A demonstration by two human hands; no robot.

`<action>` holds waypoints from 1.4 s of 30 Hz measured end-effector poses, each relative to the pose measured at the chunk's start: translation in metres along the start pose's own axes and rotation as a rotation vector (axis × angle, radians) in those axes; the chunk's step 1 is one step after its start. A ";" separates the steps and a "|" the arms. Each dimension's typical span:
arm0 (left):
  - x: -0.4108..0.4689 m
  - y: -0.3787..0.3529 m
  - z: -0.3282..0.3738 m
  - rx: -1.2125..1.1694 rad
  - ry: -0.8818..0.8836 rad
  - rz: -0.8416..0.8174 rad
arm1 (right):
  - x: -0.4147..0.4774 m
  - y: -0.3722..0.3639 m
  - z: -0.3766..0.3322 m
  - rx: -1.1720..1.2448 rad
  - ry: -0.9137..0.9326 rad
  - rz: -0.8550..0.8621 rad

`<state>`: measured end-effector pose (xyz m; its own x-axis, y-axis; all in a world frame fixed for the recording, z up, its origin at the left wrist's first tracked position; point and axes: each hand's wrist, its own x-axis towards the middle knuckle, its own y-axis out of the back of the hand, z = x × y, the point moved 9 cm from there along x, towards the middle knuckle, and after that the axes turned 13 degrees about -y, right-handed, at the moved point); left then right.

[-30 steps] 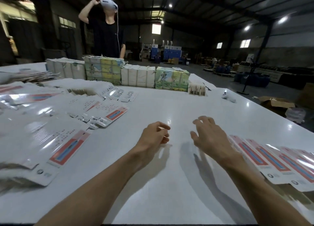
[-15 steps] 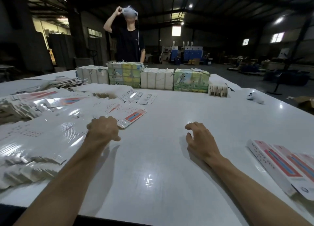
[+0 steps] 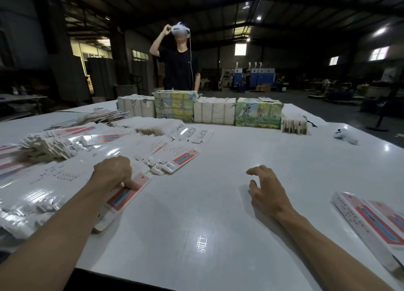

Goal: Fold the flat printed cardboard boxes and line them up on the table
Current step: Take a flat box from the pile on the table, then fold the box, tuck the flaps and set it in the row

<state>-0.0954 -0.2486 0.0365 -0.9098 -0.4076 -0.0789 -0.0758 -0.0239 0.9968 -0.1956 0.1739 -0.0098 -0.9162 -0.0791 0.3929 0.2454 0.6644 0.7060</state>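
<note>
A white, glossy table (image 3: 196, 214) holds a wide pile of flat printed cardboard boxes (image 3: 54, 159) on its left side. My left hand (image 3: 112, 172) grips one flat box (image 3: 124, 198), white with a red and blue stripe, at the pile's near edge; my thumb lies on top of it. My right hand (image 3: 265, 192) hovers just over the bare table with relaxed, spread fingers and holds nothing. Folded boxes (image 3: 371, 220) lie side by side at the right edge.
Tied bundles of flat boxes (image 3: 218, 111) stand in a row across the far side. Behind them a person (image 3: 180, 65) adjusts a white headset. A white controller (image 3: 345, 135) lies at the far right. More loose flat boxes (image 3: 175, 155) fan out ahead of my left hand.
My left hand has come back toward me from the pile with a flat box under its thumb. My right hand has barely moved.
</note>
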 end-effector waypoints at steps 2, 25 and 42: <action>0.000 0.002 -0.001 -0.028 -0.027 -0.002 | 0.000 -0.001 0.001 0.012 0.001 -0.009; -0.001 0.053 0.050 -0.495 -0.344 0.307 | 0.003 -0.010 -0.005 0.110 0.039 -0.092; -0.036 -0.078 0.301 -1.623 -0.648 -0.374 | 0.013 0.018 0.004 0.190 -0.038 0.046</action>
<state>-0.1791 0.0426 -0.0411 -0.9697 0.2082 0.1276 -0.2209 -0.9706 -0.0951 -0.2048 0.1881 0.0057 -0.9175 -0.0193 0.3973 0.2269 0.7950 0.5626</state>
